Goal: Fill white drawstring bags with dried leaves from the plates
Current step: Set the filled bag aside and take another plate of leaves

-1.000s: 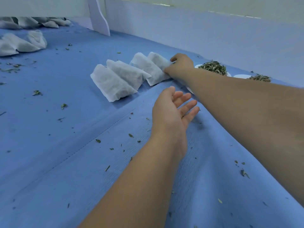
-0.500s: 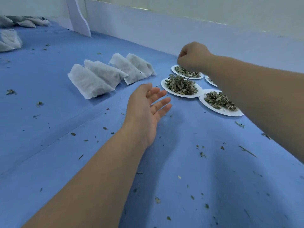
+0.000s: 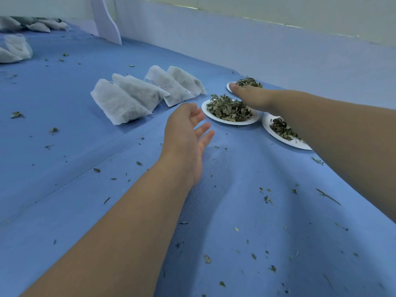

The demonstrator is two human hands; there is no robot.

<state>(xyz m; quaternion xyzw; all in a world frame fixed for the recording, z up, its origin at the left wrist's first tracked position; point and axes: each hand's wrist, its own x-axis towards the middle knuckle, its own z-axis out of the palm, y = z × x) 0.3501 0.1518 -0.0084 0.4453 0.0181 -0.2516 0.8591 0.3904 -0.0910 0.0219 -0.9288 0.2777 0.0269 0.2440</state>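
Bags (image 3: 132,97): four white, stuffed, in a row by leaf plates (image 3: 227,122). L hand (image 3: 184,133) spread wide, empty. R hand (image 3: 250,97) at far pile (image 3: 249,82), blurred; can't tell grip.

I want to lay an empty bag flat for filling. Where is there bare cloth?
Widest free patch: blue cloth on the near side of the row of filled bags, left of the left hand. Another lies between the two forearms, with leaf crumbs. Crowded: the plates, where the right hand reaches.
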